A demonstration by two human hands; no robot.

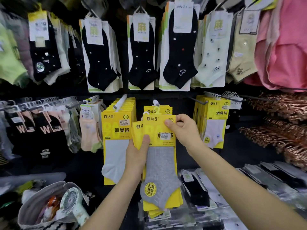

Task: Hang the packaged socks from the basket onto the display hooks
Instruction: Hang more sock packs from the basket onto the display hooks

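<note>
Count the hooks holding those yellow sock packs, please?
3: a left hook with white socks, a middle hook above the person's hands, and a right hook with pale socks. Others may be hidden.

Two hands are showing: the left hand (138, 151) and the right hand (186, 130). Three display hooks are carrying yellow-carded socks: the white-sock stack (116, 141), the middle hook (155, 102) with its gray-sock packs (159, 171), and the lilac-sock stack (214, 123). Above, three black-sock stacks are hanging (99, 58), (142, 55), (180, 47). One handheld fan (69, 199) is lying in one gray bag (33, 208).
</note>
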